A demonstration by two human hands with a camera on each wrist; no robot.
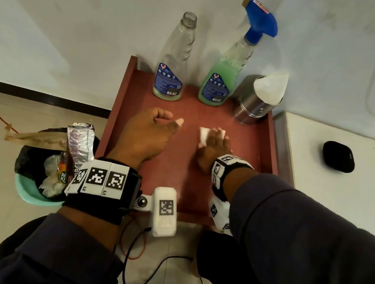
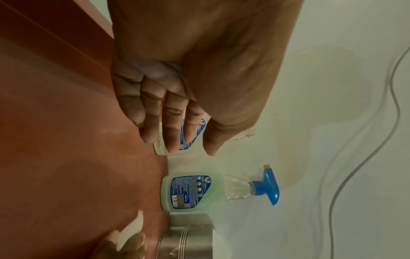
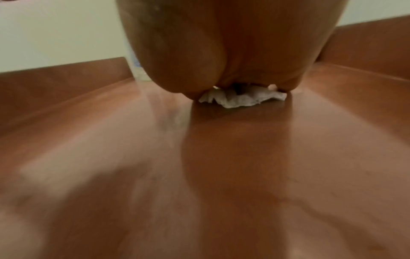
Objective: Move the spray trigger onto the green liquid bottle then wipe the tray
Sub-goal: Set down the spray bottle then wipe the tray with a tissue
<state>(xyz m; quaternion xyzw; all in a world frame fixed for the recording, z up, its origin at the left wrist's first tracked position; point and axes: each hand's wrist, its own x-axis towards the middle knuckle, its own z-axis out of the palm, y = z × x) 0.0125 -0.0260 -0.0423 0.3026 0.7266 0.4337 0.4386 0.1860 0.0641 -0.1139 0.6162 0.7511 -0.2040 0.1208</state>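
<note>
Right hand presses a white tissue flat on the red tray, fingers extended together; left hand at 9 o'clock hovers, fingers loosely apart.

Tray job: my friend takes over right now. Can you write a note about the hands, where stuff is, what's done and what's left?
Left hand: over the tray, fingers relaxed, holds nothing.
Right hand: presses a white tissue flat on the tray's middle.
Blue spray trigger: on the green liquid bottle, back of the tray. The open bottle stands beside it, the steel tissue holder at the back right corner.
Done: trigger moved.
Left: finish wiping the tray.
</note>
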